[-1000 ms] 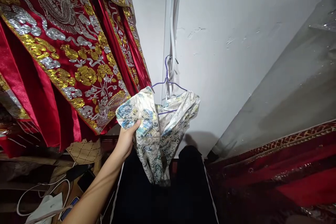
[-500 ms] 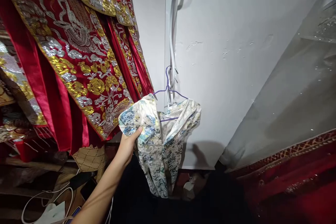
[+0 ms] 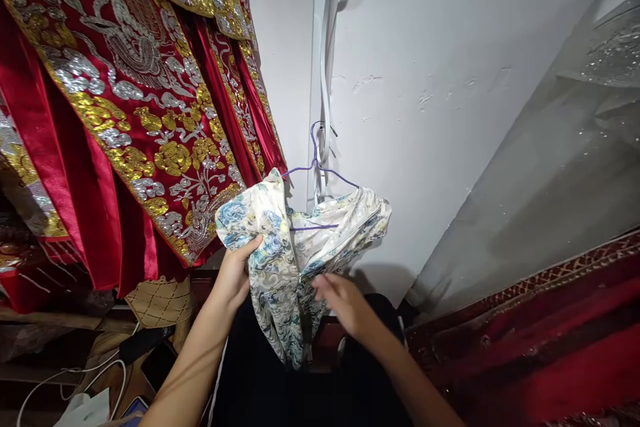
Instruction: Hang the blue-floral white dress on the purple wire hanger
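Observation:
A short-sleeved patterned blouse [image 3: 273, 267] in white, blue and yellow hangs on a purple hanger [image 3: 315, 163]. The hanger's hook is at a white strap or cable [image 3: 326, 73] that runs down the wall. My left hand [image 3: 236, 273] grips the blouse at its left sleeve, thumb on top and the other fingers hidden behind the cloth. My right hand [image 3: 343, 300] is at the blouse's lower right front; it is blurred, and whether its fingers hold the cloth cannot be made out.
A red garment with gold and silver embroidery [image 3: 175, 153] hangs at the left. Clear plastic sheeting [image 3: 520, 167] covers the right side above red fabric [image 3: 575, 340]. A white cable [image 3: 123, 380] and a woven tan item [image 3: 160, 307] lie low at the left.
My right hand has come into view from the lower right and reached the blouse's front. My left hand still holds the sleeve; the blouse has spread slightly wider.

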The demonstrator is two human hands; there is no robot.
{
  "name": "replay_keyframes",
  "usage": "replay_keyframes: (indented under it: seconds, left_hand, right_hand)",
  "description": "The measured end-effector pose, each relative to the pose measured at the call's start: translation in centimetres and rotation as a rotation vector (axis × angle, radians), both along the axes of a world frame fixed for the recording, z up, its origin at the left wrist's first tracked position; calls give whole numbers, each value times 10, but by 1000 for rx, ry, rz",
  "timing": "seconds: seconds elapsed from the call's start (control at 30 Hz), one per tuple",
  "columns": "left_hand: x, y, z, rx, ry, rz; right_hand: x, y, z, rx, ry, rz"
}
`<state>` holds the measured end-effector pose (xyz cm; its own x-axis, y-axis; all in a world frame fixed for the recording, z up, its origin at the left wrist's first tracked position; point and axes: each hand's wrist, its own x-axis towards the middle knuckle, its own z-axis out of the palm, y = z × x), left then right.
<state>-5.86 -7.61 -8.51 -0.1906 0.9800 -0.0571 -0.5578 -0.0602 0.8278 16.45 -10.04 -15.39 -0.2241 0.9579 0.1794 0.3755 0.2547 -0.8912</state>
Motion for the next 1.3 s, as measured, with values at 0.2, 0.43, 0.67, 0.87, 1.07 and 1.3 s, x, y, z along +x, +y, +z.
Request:
replay_keyframes:
  seconds: [0.2, 0.43, 0.67, 0.87, 1.07, 1.3]
  left_hand:
    - [12, 7, -6, -30, -60, -140]
    - [22, -20, -46, 185, 329, 600]
    - [87, -66, -125, 238, 636, 123]
    - [97, -61, -110, 237, 691, -2]
    - [94, -58, -113, 233, 726, 44]
    - [79, -38, -155, 385, 915, 20]
  right_hand:
    - [-41, 15, -16, -70, 296, -16]
    - [-39, -18, -23, -233, 552, -190]
    - [-34, -36, -24, -244, 383, -73]
    - [-19, -28, 1, -286, 315, -12]
    - [-22, -23, 14, -387, 394, 62]
    - [-7, 48, 84, -261, 640, -73]
